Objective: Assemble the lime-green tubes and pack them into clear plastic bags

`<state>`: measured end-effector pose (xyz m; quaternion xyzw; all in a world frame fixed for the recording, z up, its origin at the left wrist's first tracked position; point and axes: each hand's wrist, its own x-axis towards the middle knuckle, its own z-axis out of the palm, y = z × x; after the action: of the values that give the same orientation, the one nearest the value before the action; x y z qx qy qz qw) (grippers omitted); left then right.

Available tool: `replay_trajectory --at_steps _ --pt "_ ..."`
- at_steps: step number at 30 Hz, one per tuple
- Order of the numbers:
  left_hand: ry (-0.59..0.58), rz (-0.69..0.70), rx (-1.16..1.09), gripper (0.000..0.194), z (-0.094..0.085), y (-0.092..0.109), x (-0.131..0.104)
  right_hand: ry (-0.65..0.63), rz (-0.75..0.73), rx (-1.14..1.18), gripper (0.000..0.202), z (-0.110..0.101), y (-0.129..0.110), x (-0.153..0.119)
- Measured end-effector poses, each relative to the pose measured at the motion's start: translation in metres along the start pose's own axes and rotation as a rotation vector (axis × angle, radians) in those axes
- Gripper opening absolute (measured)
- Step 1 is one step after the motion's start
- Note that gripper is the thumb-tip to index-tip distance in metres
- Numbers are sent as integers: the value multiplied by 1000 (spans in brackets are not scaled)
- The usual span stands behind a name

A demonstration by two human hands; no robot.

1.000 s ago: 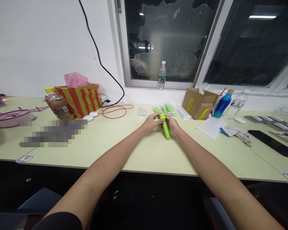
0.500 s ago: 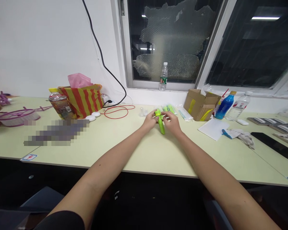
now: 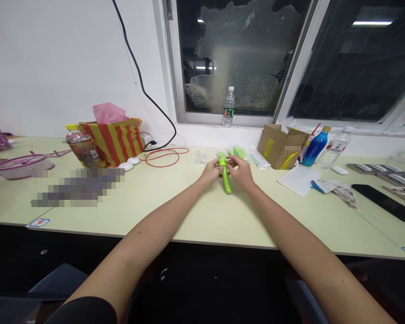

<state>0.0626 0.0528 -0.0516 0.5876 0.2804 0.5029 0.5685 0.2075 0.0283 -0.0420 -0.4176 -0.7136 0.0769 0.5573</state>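
Green cylindrical part (image 3: pixel 226 183), upper end pinched by left hand (image 3: pixel 210 173), right hand (image 3: pixel 242 173) alongside, grip indeterminate, lower end protruding.

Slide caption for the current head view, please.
Left hand gripping a green tubular object, right hand at its upper end, at a pale table.

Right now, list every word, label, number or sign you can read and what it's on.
Nothing here reads clearly.
Green label on the windowsill bottle: too small.
Label on the yellow-capped bottle: blurred.
Red print on the rightmost bottle: blurred.
Table-edge stickers: marks illegible.
Held green object: no legible text.
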Motion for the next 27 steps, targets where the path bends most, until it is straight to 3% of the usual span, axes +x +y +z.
replay_trajectory --at_steps 6,13,20,27 --pt "-52 -73 -9 31 -2 0 -2 -124 7 73 26 -12 12 7" --pt "-161 -170 -55 43 -4 5 -6 -284 114 207 27 -21 29 12" --pt "-230 -220 -139 32 -9 5 -4 -263 13 36 17 -17 12 6" --pt "-300 -254 -207 37 -6 13 -1 -85 41 -23 20 -10 7 8"
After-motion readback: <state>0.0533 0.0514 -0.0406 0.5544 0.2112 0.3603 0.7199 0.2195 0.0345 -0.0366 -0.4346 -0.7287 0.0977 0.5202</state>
